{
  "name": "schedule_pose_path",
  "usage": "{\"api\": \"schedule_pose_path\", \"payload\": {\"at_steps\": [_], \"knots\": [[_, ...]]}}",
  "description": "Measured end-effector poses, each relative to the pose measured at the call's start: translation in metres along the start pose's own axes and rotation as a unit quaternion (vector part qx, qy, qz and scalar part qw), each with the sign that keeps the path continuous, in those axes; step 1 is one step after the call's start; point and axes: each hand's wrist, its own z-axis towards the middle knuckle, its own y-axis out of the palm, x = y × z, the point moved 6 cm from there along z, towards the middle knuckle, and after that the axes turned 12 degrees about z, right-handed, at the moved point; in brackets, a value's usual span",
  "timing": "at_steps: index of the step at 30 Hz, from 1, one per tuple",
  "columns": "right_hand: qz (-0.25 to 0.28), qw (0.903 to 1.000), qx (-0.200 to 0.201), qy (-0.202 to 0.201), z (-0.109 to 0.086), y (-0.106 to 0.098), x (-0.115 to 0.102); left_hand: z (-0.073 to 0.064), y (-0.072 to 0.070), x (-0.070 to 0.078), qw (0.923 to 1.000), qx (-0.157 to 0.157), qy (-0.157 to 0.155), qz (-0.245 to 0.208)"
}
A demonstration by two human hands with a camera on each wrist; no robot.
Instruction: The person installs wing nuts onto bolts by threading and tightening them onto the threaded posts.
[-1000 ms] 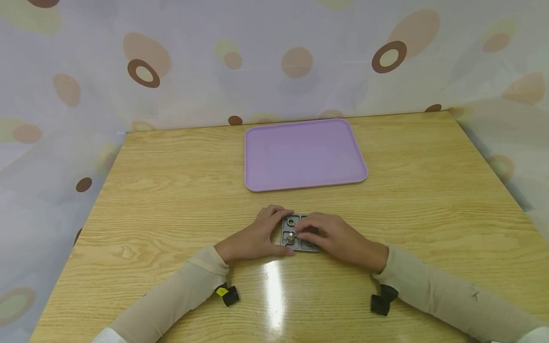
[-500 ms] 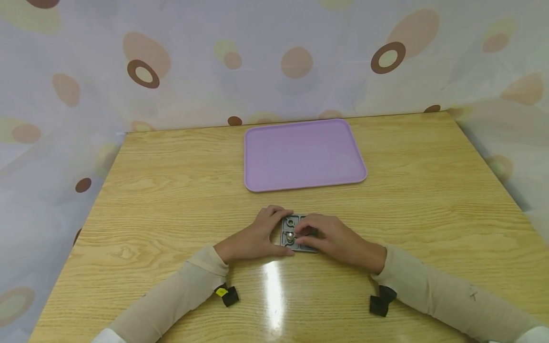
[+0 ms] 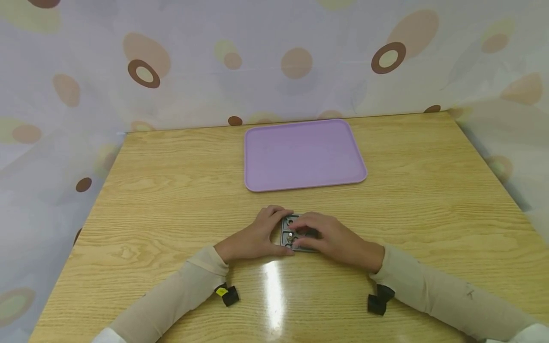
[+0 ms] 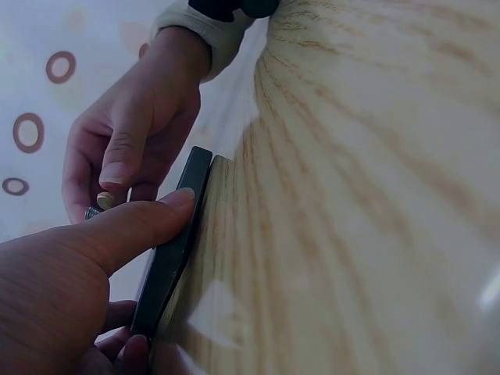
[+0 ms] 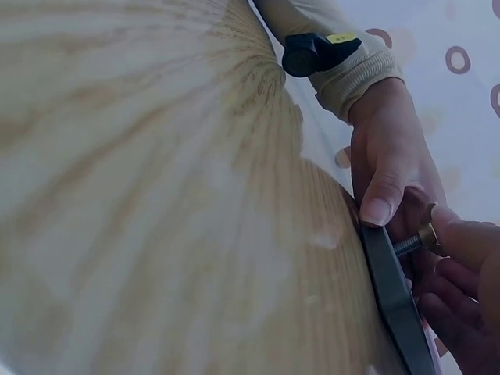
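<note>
A small grey metal plate [image 3: 284,238] with recessed square sections lies on the table. My left hand [image 3: 256,237] grips its left end, thumb on the near edge and fingers on the far edge. From the plate's face rises a threaded bolt [image 5: 406,246], carrying a brass-coloured wing nut [image 5: 427,236]. My right hand [image 3: 332,236] is bent over the plate, its thumb and index finger on either side of the wing nut. In the right wrist view the thumb tip is right at the nut. The right hand covers much of the plate's right half.
A purple tray [image 3: 304,155] lies farther back on the wooden table [image 3: 180,190]. Patterned cloth [image 3: 257,62] hangs behind the table and along its sides. Black wrist cameras hang below both sleeves.
My right thumb and index finger have spread apart and shifted slightly left, around the bolt. The left hand and plate stay in place.
</note>
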Motion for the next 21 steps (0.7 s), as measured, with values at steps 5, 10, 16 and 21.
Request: {"api": "schedule_pose_path", "payload": {"at_steps": [5, 10, 16, 21], "knots": [[-0.024, 0.9994, 0.021, 0.011, -0.0030, -0.0040, 0.0018, 0.0004, 0.0005, -0.0006, 1.0000, -0.001, -0.004, 0.002], [-0.033, 0.9990, 0.028, 0.006, -0.0043, -0.0054, 0.0020, 0.0003, 0.0005, -0.0009, 1.0000, -0.001, -0.007, -0.006], [-0.026, 0.9994, 0.023, -0.006, -0.0040, -0.0046, 0.0012, 0.0002, 0.0000, -0.0008, 1.0000, 0.000, -0.007, -0.005], [-0.013, 0.9997, 0.019, 0.001, -0.0029, -0.0028, 0.0009, 0.0004, 0.0002, -0.0007, 1.0000, 0.002, -0.004, -0.003]]}}
